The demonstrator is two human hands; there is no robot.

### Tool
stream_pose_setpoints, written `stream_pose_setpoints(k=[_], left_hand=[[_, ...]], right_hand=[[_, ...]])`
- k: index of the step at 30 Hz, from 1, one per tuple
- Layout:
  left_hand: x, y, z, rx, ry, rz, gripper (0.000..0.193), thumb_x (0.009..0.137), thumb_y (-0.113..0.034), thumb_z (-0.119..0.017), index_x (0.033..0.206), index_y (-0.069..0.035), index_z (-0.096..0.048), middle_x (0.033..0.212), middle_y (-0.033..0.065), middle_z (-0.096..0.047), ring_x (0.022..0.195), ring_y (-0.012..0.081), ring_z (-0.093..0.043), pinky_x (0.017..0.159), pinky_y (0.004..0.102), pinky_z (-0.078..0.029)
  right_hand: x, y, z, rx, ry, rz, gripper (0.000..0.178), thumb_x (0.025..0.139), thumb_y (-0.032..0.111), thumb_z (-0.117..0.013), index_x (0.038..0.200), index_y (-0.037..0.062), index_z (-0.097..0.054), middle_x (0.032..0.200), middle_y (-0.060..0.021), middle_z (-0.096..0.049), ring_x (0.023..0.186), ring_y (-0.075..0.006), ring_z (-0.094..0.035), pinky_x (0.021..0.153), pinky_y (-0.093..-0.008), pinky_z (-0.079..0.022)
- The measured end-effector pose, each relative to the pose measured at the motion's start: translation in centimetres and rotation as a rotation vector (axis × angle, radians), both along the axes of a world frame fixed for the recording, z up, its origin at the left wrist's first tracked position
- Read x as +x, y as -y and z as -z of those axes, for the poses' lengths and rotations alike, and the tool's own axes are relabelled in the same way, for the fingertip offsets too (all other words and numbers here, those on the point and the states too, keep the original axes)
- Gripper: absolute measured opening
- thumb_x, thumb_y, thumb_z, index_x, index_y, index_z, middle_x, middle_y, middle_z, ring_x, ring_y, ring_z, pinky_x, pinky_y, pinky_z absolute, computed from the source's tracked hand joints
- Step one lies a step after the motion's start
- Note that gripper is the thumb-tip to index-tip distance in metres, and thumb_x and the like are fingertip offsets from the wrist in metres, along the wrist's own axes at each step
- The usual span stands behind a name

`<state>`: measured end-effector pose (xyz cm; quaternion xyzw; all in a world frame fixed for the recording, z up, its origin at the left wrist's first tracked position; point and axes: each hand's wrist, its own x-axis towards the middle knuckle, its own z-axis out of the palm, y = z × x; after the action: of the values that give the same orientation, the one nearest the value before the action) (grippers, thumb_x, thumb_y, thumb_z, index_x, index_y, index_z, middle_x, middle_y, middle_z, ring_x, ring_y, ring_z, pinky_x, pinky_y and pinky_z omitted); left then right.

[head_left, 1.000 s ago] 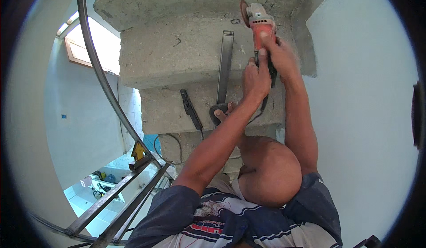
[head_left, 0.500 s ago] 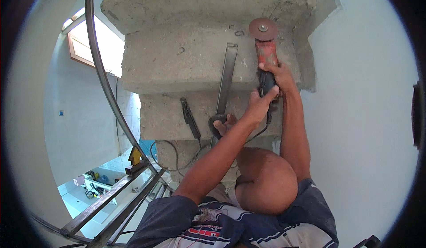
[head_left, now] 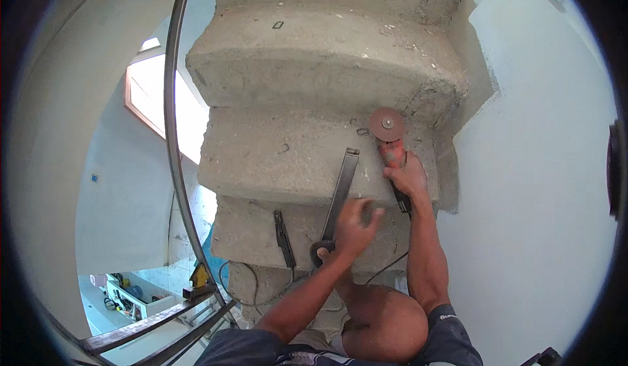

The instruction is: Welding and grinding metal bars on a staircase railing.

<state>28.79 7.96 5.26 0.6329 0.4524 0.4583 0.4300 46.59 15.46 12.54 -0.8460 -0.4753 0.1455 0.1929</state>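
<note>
My right hand [head_left: 411, 177] is wrapped round a red and black angle grinder [head_left: 392, 153], which rests on a concrete step with its brown disc [head_left: 379, 129] toward the riser. Free of the grinder, my left hand [head_left: 356, 230] has its fingers apart, slightly blurred, above a grey square metal tube [head_left: 342, 184]. The tube slants across the step edge, and my foot in a black sandal [head_left: 315, 251] stands at its near end. Left of the tube lies a black electrode holder [head_left: 283, 238] with a cable attached.
Rough concrete stairs [head_left: 275, 71] rise ahead, with small debris and bent metal links [head_left: 363, 132] on them. A curved metal railing [head_left: 175, 104] runs along the left, with a yellow tool [head_left: 199, 276] near its lower bars. A pale wall [head_left: 523, 202] bounds the right.
My left hand has let go of the grinder and moved left and down toward the tube. The right hand has kept hold and set the grinder on the step. The view has tilted up.
</note>
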Motion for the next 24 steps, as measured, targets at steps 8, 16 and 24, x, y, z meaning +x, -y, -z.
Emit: stream_pose_setpoints(k=[8,16,24], left_hand=[[-8.2,-3.5,4.8,-0.500,-0.155,-0.028,0.062,0.080,-0.049,-0.082,0.105,0.005,-0.066,0.105,0.0177,-0.069,0.098,0.0277,-0.068,0.087,0.0410,-0.052],[-9.4,-1.6,9.5,-0.827,0.150,0.375,0.059,0.090,-0.054,-0.071,0.106,0.003,-0.072,0.088,0.0128,-0.074,0.084,0.0196,-0.071,0.077,0.0353,-0.053],[-17.2,4.0,-2.7,-0.459,0.137,-0.259,0.051,0.095,-0.052,-0.066,0.090,-0.001,-0.066,0.068,0.0053,-0.060,0.066,0.0163,-0.057,0.065,0.0366,-0.047]], right_hand=[[1.0,-0.9,1.0,-0.059,-0.089,-0.063,0.059,0.063,0.033,-0.079,0.105,-0.0051,-0.066,0.110,-0.0275,-0.068,0.104,-0.0422,-0.067,0.092,-0.0470,-0.054],[-2.0,-1.3,-0.5,-0.156,0.094,0.004,0.065,0.068,0.036,-0.075,0.120,0.0001,-0.060,0.117,-0.0237,-0.068,0.110,-0.0393,-0.066,0.096,-0.0477,-0.051],[-2.3,0.1,-0.3,-0.069,0.110,-0.078,0.051,0.070,0.029,-0.072,0.116,0.0068,-0.071,0.113,-0.0201,-0.071,0.106,-0.0364,-0.069,0.090,-0.0472,-0.055]])
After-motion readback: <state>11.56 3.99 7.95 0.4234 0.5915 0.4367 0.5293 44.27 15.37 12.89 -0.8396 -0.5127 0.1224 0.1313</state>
